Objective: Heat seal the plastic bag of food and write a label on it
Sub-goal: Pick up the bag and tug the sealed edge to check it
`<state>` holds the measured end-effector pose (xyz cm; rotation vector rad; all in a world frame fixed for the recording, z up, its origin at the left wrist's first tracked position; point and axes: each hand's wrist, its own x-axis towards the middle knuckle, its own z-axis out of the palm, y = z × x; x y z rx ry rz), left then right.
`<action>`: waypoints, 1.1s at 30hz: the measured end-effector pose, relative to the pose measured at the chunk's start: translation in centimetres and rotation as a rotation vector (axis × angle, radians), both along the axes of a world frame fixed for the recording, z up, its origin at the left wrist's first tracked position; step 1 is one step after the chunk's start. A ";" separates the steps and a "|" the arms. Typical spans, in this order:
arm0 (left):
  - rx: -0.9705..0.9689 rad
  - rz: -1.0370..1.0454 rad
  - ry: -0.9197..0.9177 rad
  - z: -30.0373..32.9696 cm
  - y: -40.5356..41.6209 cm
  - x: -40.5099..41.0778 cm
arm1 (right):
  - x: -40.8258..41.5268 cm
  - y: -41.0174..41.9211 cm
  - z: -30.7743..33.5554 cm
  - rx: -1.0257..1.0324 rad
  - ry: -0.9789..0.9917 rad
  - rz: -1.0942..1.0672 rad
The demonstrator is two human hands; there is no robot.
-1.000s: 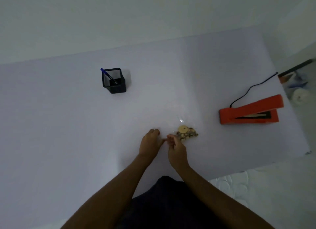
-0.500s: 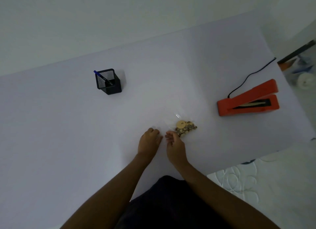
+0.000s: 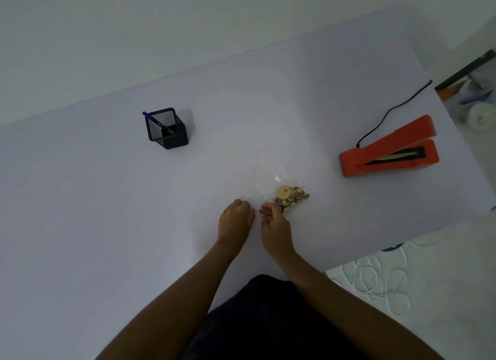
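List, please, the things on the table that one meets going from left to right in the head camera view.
Black mesh pen holder with a blue pen → left hand → right hand → clear plastic bag of food → orange heat sealer with its black cord.

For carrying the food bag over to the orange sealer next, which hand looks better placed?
Probably the right hand. It sits against the plastic bag by the food, and the orange sealer lies open on that same side. The left hand is beside the bag's near edge, farther from the sealer.
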<state>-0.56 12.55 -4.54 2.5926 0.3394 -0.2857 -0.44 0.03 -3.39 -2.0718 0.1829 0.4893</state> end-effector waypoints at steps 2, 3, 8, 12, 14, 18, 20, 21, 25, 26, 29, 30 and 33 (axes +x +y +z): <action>-0.005 0.006 -0.003 0.0 0.1 0.0 | 0.0 0.1 0.0 0.005 0.003 -0.005; -0.009 0.010 -0.005 0.0 0.2 0.0 | 0.0 0.1 -0.1 0.008 0.004 -0.005; -0.029 0.025 -0.005 -0.2 0.3 -0.1 | 0.2 0.3 -0.1 0.009 0.007 0.014; -0.058 0.043 0.003 -0.2 0.4 0.0 | 0.3 0.6 -0.1 0.014 0.011 0.052; -0.076 0.060 0.006 -0.2 0.5 0.1 | 0.4 0.7 -0.1 0.014 0.010 0.078; -0.127 0.081 0.028 -0.3 0.8 0.3 | 0.6 0.9 -0.1 0.008 0.030 0.117; -0.176 0.134 0.053 -0.2 1.0 0.4 | 0.7 1.1 -0.1 -0.008 0.046 0.135; -0.219 0.185 0.072 -0.1 1.2 0.4 | 0.7 1.1 -0.2 -0.012 0.054 0.146; -0.463 0.495 0.168 1.6 2.5 0.4 | 1.1 1.3 -0.1 -0.027 0.104 0.187; -0.561 0.598 0.187 2.3 3.0 0.4 | 1.2 1.3 0.0 -0.030 0.117 0.191; -0.953 0.885 0.272 5.1 4.3 0.6 | 1.6 1.6 0.4 -0.002 0.152 0.188; -1.062 0.934 0.309 6.0 4.8 0.6 | 1.8 1.7 0.7 0.018 0.152 0.190; -1.260 0.965 0.384 7.7 5.7 0.5 | 2.5 2.0 1.9 0.082 0.069 0.212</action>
